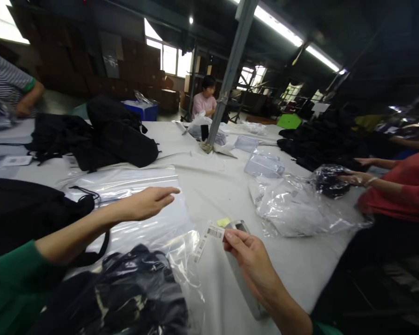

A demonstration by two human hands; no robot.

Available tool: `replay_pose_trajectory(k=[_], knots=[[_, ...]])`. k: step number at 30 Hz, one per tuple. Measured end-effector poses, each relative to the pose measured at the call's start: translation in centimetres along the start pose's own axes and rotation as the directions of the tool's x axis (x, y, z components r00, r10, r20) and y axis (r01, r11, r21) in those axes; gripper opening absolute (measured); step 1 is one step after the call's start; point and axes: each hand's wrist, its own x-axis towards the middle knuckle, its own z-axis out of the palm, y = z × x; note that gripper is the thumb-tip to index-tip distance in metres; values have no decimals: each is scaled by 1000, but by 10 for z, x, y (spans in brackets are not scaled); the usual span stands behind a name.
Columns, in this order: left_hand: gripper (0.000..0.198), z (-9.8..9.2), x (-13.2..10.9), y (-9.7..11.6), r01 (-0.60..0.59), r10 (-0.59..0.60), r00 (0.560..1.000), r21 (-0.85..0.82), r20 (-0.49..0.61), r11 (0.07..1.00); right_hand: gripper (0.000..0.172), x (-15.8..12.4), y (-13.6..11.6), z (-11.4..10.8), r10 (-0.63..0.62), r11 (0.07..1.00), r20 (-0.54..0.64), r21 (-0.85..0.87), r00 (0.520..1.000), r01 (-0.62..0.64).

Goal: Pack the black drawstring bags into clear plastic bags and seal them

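Between thumb and fingers, my right hand (249, 253) pinches a white barcode label (214, 232), which hangs toward the left in an L shape. Beneath that hand lies a long grey object (242, 274), partly hidden, with a yellow slip (223, 222) at its far end. My left hand (150, 203) is stretched out flat, fingers extended, above a stack of clear plastic bags (160, 181); it holds nothing. Closest to me, a dark item in a clear plastic bag (136, 293) lies on the table. A black drawstring bag (31, 209) is left of my left forearm.
Black bags (111, 135) are piled at the far left of the white table (209, 186). A grey post (230, 74) rises from it. At right, a co-worker in red (405, 186) handles a plastic-wrapped black item (330, 181) beside clear bags (293, 204). Other people sit or stand around.
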Motion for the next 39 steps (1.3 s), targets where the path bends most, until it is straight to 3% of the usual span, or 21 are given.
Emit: replay_pose_trajectory(k=[2,5,8,12,18,21,26,28,32,34,36,37,39], knots=[[56,-15,-53,-10,36,-40,997,-58,-73,998,34,-4,-2,16,18,1000,38,-2,999,-18],[57,-18,-124,-26,143,-169,972,-159,-162,977,33,-9,-5,40,56,998,112,-2,992,-56],[54,-3,-178,-42,229,-277,939,-228,-203,946,31,-13,-9,62,113,993,193,12,975,-117],[46,27,-220,-55,254,-321,917,-273,-238,928,30,-15,-11,85,181,981,267,21,946,-193],[40,62,-248,-62,152,-199,933,-175,-298,973,28,-16,-7,107,233,967,305,23,923,-252],[42,68,-252,-58,128,-143,964,-83,-222,988,28,-18,-10,124,273,950,356,46,894,-308],[43,67,-257,-44,181,-187,980,-92,-62,979,27,-12,8,160,397,847,556,85,730,-525],[43,69,-266,-47,214,-218,976,-134,-14,968,26,-7,27,165,466,808,531,70,708,-584],[44,77,-290,-62,357,-369,929,-208,-19,911,21,3,51,157,562,767,387,86,731,-636],[43,76,-295,-66,381,-407,909,-222,-84,897,20,5,45,154,567,780,363,53,739,-624],[44,72,-291,-65,331,-372,912,-226,-173,916,18,6,32,157,559,801,373,-12,741,-598],[45,68,-287,-64,284,-329,923,-222,-198,933,19,5,24,161,562,803,388,-44,730,-595],[46,61,-279,-59,192,-223,965,-204,-139,960,21,4,11,169,594,778,430,-90,680,-622]])
